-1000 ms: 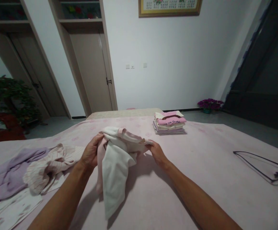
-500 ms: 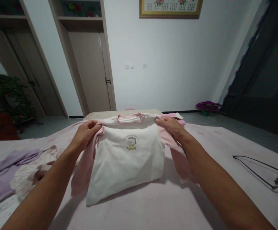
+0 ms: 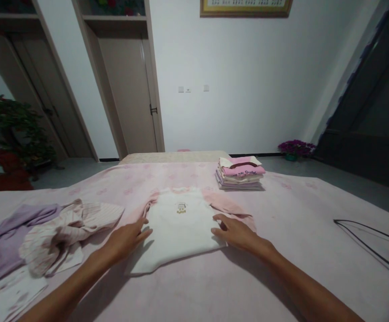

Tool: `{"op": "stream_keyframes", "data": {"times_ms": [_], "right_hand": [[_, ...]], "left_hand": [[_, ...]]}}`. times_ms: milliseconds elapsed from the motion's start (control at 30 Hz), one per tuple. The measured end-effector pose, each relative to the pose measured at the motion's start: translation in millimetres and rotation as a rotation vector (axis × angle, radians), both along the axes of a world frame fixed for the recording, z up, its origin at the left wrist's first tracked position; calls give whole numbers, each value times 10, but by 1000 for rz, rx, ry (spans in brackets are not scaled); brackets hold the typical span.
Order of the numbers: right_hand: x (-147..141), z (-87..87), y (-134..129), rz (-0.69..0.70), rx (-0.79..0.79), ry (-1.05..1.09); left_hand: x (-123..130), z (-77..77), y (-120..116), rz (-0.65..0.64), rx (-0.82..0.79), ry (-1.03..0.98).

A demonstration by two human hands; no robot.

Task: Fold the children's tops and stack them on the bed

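A small white shirt (image 3: 181, 232) with pink sleeves lies front side up on the pink bedsheet (image 3: 201, 295), its collar pointing away from me. A small printed figure shows on its chest. At the shirt's left side is my left hand (image 3: 127, 237), thumb and fingers apart, holding nothing. Over the right side hovers or rests my right hand (image 3: 236, 230), its fingers also apart; I cannot tell whether it touches the cloth. The pink sleeves stretch outward at both sides.
Rumpled clothes (image 3: 57, 228), purple and striped, lie at the left. A folded stack of clothes (image 3: 239, 174) sits at the far right of the sheet. A thin black looped object (image 3: 365, 243) lies at right. Beyond stand a door (image 3: 127, 89) and purple flowers (image 3: 296, 147).
The shirt, held up by its shoulders before, now lies flat on the sheet. Both hands have let go and moved down and nearer to me along its sides. The stack behind is uncovered.
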State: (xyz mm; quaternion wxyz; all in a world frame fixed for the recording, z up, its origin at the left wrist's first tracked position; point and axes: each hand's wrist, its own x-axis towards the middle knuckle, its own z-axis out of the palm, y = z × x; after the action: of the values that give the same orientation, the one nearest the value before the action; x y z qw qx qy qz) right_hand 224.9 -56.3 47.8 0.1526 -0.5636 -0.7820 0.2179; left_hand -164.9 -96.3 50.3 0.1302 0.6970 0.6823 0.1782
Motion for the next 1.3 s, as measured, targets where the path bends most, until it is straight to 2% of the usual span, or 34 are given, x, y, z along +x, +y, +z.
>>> {"op": "stream_keyframes", "data": {"times_ms": [100, 200, 300, 367, 433, 500, 567, 667, 733, 767, 833, 967, 1033, 1067, 1200, 1233, 1300], "right_hand": [[-120, -79, -122, 53, -74, 222], [-263, -68, -140, 32, -109, 481], [-305, 9, -144, -83, -237, 745], [-248, 72, -164, -100, -382, 912], [-135, 120, -185, -68, -515, 935], [16, 145, -183, -50, -549, 789], [188, 147, -141, -106, -446, 588], [462, 113, -23, -283, -114, 293], [632, 61, 64, -358, 97, 50], [703, 27, 106, -380, 164, -66], [808, -44, 192, -402, 196, -226], [848, -102, 365, -417, 26, -251], [812, -55, 430, -414, 54, -244], [792, -17, 451, -421, 141, -253], [801, 119, 487, -467, 661, -357], [838, 122, 492, -458, 736, -386], [949, 72, 503, -390, 784, -447]], "left_hand": [[83, -102, -190, -80, -102, 74], [161, -175, -234, -104, -68, 72], [165, -174, -195, -95, -79, -56], [120, -117, -158, -96, -124, -190], [59, -32, -131, -138, -172, -275], [14, 53, -123, -183, -189, -256], [17, 113, -137, -188, -169, -161], [136, 131, -187, -181, -103, -45], [283, 99, -222, -224, -51, -47], [368, 75, -234, -258, -25, -59], [544, 18, -243, -326, 26, -81], [833, -122, -190, -448, 142, -90], [914, -216, -148, -486, 203, -86], [937, -270, -129, -494, 221, -85], [954, -477, -99, -500, 262, -77], [949, -514, -105, -506, 281, -67], [943, -558, -125, -515, 316, -44]]}}
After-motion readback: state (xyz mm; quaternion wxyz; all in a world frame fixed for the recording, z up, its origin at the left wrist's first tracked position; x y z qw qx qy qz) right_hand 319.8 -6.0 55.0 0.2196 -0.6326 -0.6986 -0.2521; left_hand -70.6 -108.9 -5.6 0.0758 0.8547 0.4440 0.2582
